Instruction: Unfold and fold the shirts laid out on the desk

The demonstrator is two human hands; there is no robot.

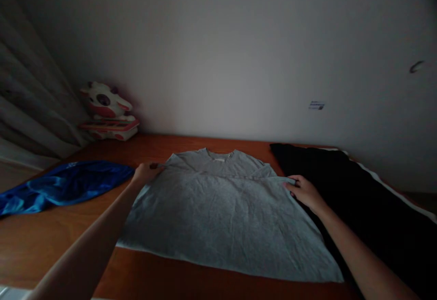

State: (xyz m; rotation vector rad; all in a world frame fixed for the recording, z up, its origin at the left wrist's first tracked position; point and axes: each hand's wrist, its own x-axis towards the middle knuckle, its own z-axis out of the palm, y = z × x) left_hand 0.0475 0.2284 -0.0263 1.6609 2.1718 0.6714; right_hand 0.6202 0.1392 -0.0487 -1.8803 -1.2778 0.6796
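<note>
A grey T-shirt (221, 218) lies spread on the wooden table, its neckline toward the wall and its hem toward me. My left hand (146, 172) pinches its left side near the sleeve. On the other side, my right hand (302, 190) grips the fabric between thumb and fingers at about the same height. A raised ridge of cloth runs across the shirt between both hands, just below the collar. Parts of the sleeves are hidden by the cloth and hands.
Shiny blue cloth (78, 184) lies crumpled at the left. Dark fabric with a white edge (362, 204) covers the right side of the wooden table (150, 272). A cow-shaped toy (109, 109) stands at the back left beside a curtain (30, 95). The wall (218, 63) rises behind.
</note>
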